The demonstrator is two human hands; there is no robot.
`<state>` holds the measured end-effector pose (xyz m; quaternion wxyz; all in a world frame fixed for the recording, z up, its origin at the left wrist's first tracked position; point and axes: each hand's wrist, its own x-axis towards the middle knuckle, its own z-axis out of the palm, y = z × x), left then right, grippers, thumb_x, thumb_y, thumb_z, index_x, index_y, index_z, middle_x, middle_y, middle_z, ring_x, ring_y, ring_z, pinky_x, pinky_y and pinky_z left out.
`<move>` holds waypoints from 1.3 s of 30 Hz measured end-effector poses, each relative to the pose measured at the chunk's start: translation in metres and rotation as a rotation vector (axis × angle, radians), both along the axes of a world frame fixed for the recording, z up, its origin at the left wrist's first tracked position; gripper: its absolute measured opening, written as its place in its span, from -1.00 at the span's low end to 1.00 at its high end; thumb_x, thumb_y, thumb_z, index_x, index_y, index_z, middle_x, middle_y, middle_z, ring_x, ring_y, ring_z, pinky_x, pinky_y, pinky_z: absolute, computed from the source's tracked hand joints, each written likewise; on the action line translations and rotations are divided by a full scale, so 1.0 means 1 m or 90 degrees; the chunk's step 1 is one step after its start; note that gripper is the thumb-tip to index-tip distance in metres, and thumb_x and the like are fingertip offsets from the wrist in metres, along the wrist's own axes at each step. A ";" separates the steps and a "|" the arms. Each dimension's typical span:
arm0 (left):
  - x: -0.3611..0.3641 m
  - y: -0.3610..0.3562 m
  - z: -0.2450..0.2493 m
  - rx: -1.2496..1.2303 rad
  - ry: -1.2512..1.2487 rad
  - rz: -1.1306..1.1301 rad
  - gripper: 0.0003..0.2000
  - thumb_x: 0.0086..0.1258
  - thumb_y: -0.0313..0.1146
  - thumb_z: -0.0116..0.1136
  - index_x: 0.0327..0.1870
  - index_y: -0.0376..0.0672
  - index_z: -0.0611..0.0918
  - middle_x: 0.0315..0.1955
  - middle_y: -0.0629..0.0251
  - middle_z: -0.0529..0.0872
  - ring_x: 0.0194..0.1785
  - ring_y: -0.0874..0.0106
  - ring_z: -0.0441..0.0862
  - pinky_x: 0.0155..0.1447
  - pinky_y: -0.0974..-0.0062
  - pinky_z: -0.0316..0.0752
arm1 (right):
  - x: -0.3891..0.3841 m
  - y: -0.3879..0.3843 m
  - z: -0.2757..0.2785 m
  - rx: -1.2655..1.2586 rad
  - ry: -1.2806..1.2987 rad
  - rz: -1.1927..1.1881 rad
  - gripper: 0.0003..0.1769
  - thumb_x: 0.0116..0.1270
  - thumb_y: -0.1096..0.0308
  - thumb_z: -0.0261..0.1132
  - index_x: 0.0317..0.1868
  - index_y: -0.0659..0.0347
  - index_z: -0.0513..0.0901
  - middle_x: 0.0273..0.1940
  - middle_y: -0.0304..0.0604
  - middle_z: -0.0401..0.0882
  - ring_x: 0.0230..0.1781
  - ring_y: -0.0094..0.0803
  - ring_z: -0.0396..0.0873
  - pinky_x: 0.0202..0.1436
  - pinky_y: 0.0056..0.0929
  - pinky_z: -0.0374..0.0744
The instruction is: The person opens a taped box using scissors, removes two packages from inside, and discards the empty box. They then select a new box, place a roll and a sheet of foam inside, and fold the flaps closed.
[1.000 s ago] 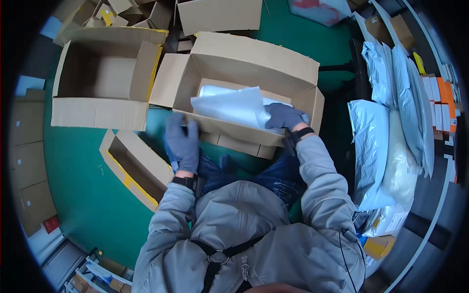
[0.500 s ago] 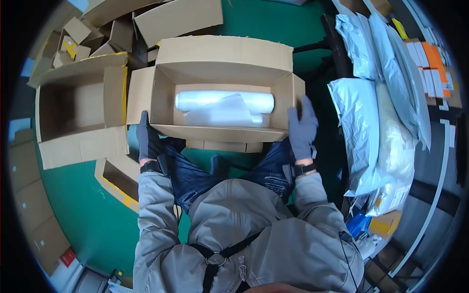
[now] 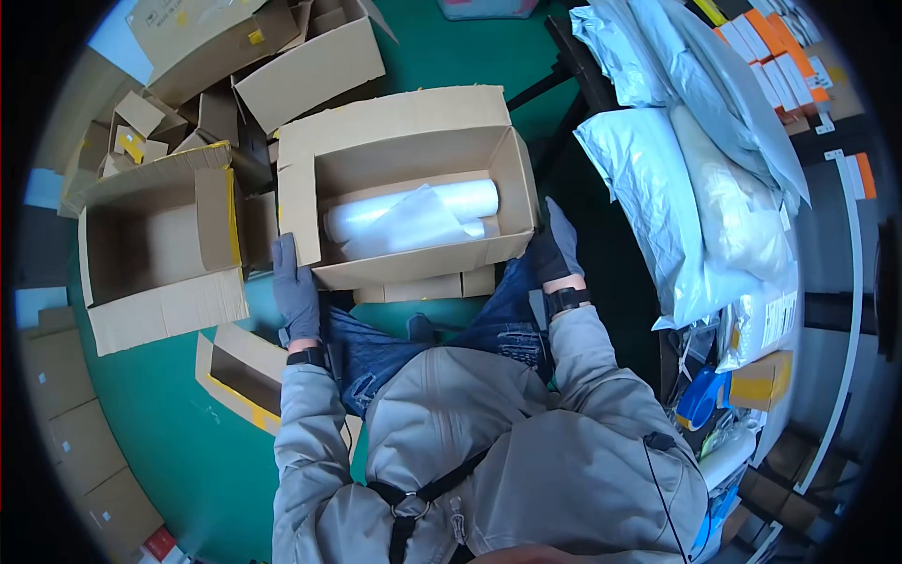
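The open cardboard box (image 3: 404,127) sits on the green floor (image 3: 160,423) right in front of the seated person, its near wall up against the knees of their blue jeans (image 3: 470,329). Inside it lies a roll of clear plastic film (image 3: 470,199), set lengthwise from left to right, with a loose white sheet (image 3: 404,226) draped over its near side.

The left hand (image 3: 296,291), in a dark glove, lies flat on the outside of the box at its near left corner, fingers straight and close together, pointing away from the body. The right hand (image 3: 556,249), gloved the same, is laid open against the outside of the right wall, fingers stretched out along the cardboard. Neither hand curls around anything; the box stands between the two flat palms. Both wrists wear dark bands below grey jacket sleeves.

Just to the left stands a second, empty carton (image 3: 160,301) with its flaps spread, and near the person's left knee lies a shallow cardboard tray (image 3: 235,376) edged with yellow tape. More flattened and open cartons (image 3: 310,75) are heaped behind. On the right a stack of silvery mailer bags (image 3: 639,188) slopes along the bench, with orange and white packets (image 3: 780,66) beyond them.
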<state>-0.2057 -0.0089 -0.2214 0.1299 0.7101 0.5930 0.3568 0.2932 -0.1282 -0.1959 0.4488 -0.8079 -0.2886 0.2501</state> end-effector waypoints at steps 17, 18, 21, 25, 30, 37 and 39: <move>-0.003 -0.016 0.019 -0.170 -0.043 -0.017 -0.42 0.63 -0.13 0.23 0.64 0.01 0.50 0.64 -0.14 0.38 0.70 0.09 0.34 0.65 0.30 0.32 | -0.059 -0.029 0.060 0.154 0.025 -0.032 -0.52 0.53 0.26 0.36 0.38 0.24 0.70 0.50 0.14 0.57 0.46 -0.02 0.60 0.52 -0.18 0.54; -0.003 -0.019 0.018 -0.166 -0.084 0.000 -0.39 0.62 -0.08 0.24 0.63 -0.02 0.50 0.61 -0.13 0.43 0.67 0.11 0.38 0.64 0.30 0.34 | -0.061 -0.031 0.058 0.151 0.027 -0.030 -0.52 0.53 0.26 0.36 0.38 0.24 0.70 0.50 0.14 0.57 0.46 -0.02 0.60 0.52 -0.18 0.54; 0.000 -0.016 0.016 -0.151 -0.170 0.030 -0.34 0.59 0.02 0.26 0.62 -0.08 0.50 0.55 -0.13 0.52 0.61 0.15 0.48 0.61 0.31 0.38 | -0.058 -0.027 0.057 0.000 -0.096 0.202 -0.54 0.54 0.17 0.35 0.31 0.22 0.77 0.45 0.09 0.63 0.39 -0.09 0.66 0.47 -0.18 0.57; -0.011 -0.004 0.010 -0.387 -0.126 0.209 -0.12 0.47 0.20 0.28 0.68 -0.18 0.38 0.49 -0.17 0.58 0.53 0.00 0.57 0.54 0.26 0.45 | -0.044 -0.017 0.050 0.000 -0.202 0.178 -0.49 0.54 0.14 0.33 0.37 0.23 0.72 0.30 0.10 0.75 0.28 -0.08 0.74 0.43 -0.17 0.60; -0.015 0.002 0.036 -0.449 -0.025 0.163 -0.07 0.37 0.30 0.33 0.58 -0.29 0.50 0.31 -0.16 0.74 0.38 0.00 0.69 0.47 0.21 0.52 | -0.036 -0.019 0.031 -0.051 -0.285 -0.016 -0.43 0.53 0.12 0.34 0.43 0.20 0.67 0.27 0.09 0.77 0.26 -0.04 0.75 0.43 -0.17 0.60; -0.031 0.009 0.071 -0.439 0.145 0.127 -0.22 0.46 0.24 0.30 0.41 -0.33 0.66 0.19 -0.05 0.82 0.27 0.14 0.77 0.39 0.27 0.59 | 0.017 -0.039 -0.009 -0.123 -0.240 0.354 -0.49 0.66 0.09 0.19 0.44 0.17 0.66 0.40 0.12 0.66 0.42 -0.06 0.63 0.46 -0.21 0.57; -0.063 0.014 0.067 -0.439 -0.121 -0.033 -0.34 0.55 0.14 0.24 0.39 -0.30 0.68 0.13 0.06 0.84 0.19 0.23 0.79 0.31 0.34 0.63 | 0.025 -0.039 0.001 -0.067 -0.261 0.397 -0.44 0.64 0.06 0.23 0.49 0.18 0.61 0.38 0.16 0.67 0.40 -0.08 0.64 0.48 -0.23 0.55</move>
